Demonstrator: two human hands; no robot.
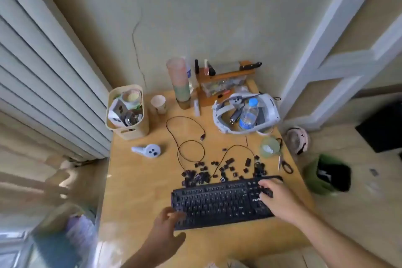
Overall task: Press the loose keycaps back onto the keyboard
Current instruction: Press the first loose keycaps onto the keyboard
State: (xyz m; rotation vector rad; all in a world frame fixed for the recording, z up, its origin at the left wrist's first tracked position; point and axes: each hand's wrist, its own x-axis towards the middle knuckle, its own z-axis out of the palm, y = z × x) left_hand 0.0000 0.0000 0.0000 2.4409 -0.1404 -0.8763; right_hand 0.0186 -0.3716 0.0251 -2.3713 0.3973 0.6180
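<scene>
Wooden table [139,193]: keyboard [219,201], loose keycaps [221,171], cable [187,137].

My right hand [277,199] rests on the keyboard [219,202] right end, fingers curled over keys. Left hand [166,226] at its near-left corner, fingertips touching. Loose keycaps [219,171] scattered just behind kbd on the table [134,191], w/ a thin cable [185,137] looping thru.
</scene>
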